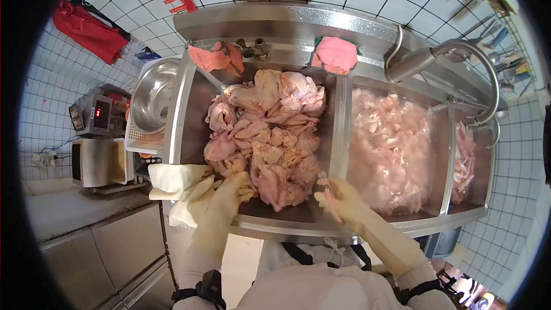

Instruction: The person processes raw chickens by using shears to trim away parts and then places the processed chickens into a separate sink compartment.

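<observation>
Raw plucked poultry [270, 126] lies heaped in the left basin of a steel sink. My left hand [234, 190], in a pale yellow glove, rests at the lower left edge of the heap, touching it; its fingers are partly hidden. My right hand [338, 198], gloved the same, is closed round a thin pinkish tool [331, 200] above the front of the divider, just right of the heap. Another pair of pale gloves [183, 186] hangs over the sink's front left corner, beside my left wrist.
Meat pieces [393, 149] sit in cloudy water in the middle basin, more [462, 161] in the right one. A curved faucet [488, 57] and two pink cloths [336, 55] are at the back. A steel bowl [158, 95] stands left, near a scale [97, 113].
</observation>
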Tool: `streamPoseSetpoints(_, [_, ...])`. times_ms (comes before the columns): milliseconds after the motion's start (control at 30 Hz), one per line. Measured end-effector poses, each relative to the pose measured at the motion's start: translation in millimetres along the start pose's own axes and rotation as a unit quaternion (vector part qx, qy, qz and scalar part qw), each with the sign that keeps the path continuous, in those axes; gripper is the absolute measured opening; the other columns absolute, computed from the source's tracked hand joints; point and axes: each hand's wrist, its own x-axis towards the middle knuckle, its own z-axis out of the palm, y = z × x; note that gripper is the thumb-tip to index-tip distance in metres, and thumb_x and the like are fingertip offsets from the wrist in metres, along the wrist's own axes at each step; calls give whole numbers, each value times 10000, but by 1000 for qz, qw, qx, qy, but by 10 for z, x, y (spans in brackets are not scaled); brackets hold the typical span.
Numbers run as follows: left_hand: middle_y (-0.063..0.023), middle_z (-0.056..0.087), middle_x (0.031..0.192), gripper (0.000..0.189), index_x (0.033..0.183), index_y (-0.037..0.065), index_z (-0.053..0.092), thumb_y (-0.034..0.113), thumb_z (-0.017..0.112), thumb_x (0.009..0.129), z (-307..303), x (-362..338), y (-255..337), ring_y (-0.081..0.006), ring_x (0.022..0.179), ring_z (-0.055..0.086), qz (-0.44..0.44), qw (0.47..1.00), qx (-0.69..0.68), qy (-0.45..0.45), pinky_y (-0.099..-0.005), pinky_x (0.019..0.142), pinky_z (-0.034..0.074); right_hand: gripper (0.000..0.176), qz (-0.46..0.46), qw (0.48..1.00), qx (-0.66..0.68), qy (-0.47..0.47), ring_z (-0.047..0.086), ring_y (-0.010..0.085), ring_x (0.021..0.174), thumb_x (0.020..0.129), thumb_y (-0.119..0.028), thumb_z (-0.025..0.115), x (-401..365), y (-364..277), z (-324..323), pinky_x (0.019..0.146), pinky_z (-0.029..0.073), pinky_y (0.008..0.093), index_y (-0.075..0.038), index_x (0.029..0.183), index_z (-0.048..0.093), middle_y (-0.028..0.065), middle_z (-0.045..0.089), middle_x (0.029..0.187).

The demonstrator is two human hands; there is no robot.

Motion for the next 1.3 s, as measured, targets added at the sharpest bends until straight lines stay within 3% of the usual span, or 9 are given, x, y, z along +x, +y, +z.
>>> streamPoseSetpoints(267, [-242,440,1379,1258,1542,18,40,242,902,654,1020,215,-509,-348,1230,513,143,864,451,170,-347,1085,389,436,-24,994,-72,76,603,131,899,893,-164,732,19,-145,38,757,500,252,-25,1272,568,56,627,1079])
streamPoseSetpoints(400, [-220,411,1383,1303,1533,32,-46,130,881,622,1002,359,-579,-344,1217,523,125,877,432,168,-361,1028,459,437,0,998,-40,58,578,131,873,895,-146,729,-15,-183,56,771,479,245,-16,1278,566,50,628,1051])
streamPoseSetpoints(600, [-191,630,1136,796,1448,24,359,116,729,749,280,341,-261,-331,1031,640,-89,984,150,42,-389,837,541,558,2,993,-114,35,588,114,896,872,-332,745,-68,-311,84,781,480,251,-54,1308,534,46,624,1014])
streamPoseSetpoints(733, [-139,638,928,598,1321,6,431,32,673,775,413,485,-726,-224,697,615,130,956,244,96,-328,612,516,461,-61,979,-194,36,578,160,921,891,-328,708,103,-280,227,800,484,315,-76,1254,576,103,631,1040])
streamPoseSetpoints(1033, [-158,588,1188,566,1405,97,405,40,568,866,555,-137,-168,-259,875,651,-121,987,110,-7,-375,675,531,612,-60,979,-193,15,608,229,961,821,-376,749,78,-337,353,833,482,335,-81,1313,534,100,631,1045])
streamPoseSetpoints(1100, [-124,586,1197,526,1379,142,438,20,543,878,856,-462,-47,-246,860,653,-17,999,-22,44,-360,671,534,692,-92,967,-233,47,656,361,1010,817,-482,702,113,-405,439,867,511,419,-131,1373,487,189,664,1135])
streamPoseSetpoints(1133, [-93,588,1213,558,1398,160,443,1,544,873,885,-409,-305,-222,968,637,197,976,91,3,-349,700,538,692,-96,967,-233,47,656,361,1010,817,-482,702,122,-411,497,867,511,419,-131,1373,487,189,664,1135])
streamPoseSetpoints(1233, [-89,577,1259,662,1442,163,419,-35,589,834,1024,92,-438,-209,992,631,237,961,-127,65,-340,693,543,676,-165,954,-234,92,659,364,996,828,-457,674,206,-420,530,857,520,429,-127,1379,463,200,662,1116])
streamPoseSetpoints(1300, [-95,590,1251,740,1470,170,393,-54,614,800,1054,-387,-198,-195,861,652,419,882,148,159,-315,632,538,589,-211,937,-254,112,645,226,872,853,-159,680,293,-465,409,765,518,369,-148,1398,457,122,643,1038])
